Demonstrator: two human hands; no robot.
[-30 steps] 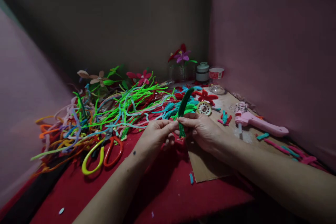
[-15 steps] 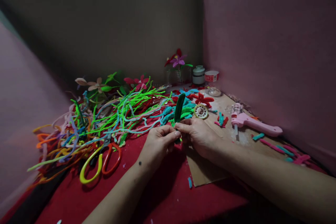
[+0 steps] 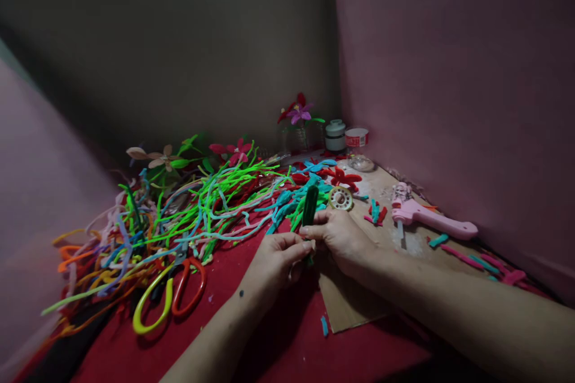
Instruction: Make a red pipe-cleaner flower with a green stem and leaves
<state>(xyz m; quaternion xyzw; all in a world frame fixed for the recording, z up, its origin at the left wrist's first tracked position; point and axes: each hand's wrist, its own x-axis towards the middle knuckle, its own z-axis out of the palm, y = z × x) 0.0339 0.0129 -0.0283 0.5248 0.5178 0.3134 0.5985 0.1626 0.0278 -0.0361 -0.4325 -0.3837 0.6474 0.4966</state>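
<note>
Between my two hands stands a dark green pipe-cleaner leaf (image 3: 309, 206), upright, its lower end covered by my fingers. My left hand (image 3: 281, 257) is closed, thumb and forefinger pinching at the leaf's base. My right hand (image 3: 339, 236) pinches the leaf just above, from the right side. Behind the fingers lie blue and green pipe-cleaner pieces (image 3: 305, 194). A yellow and white ring-shaped spool (image 3: 340, 198) rests just beyond my right hand. To the left of my left hand are scissors (image 3: 169, 293) with one yellow and one red handle.
A heap of pipe cleaners (image 3: 215, 191) covers the table's left and middle. A pink glue gun (image 3: 426, 215) lies on the cardboard (image 3: 354, 305) at right. Pipe-cleaner flowers (image 3: 300, 112), a grey-white jar (image 3: 335, 136) and a clear cup (image 3: 358, 149) stand at the back, near the walls.
The view has shifted slightly, so the table things sit lower in it. Both hands still pinch the leaf, which now appears lower and partly sunk behind the right fingers.
</note>
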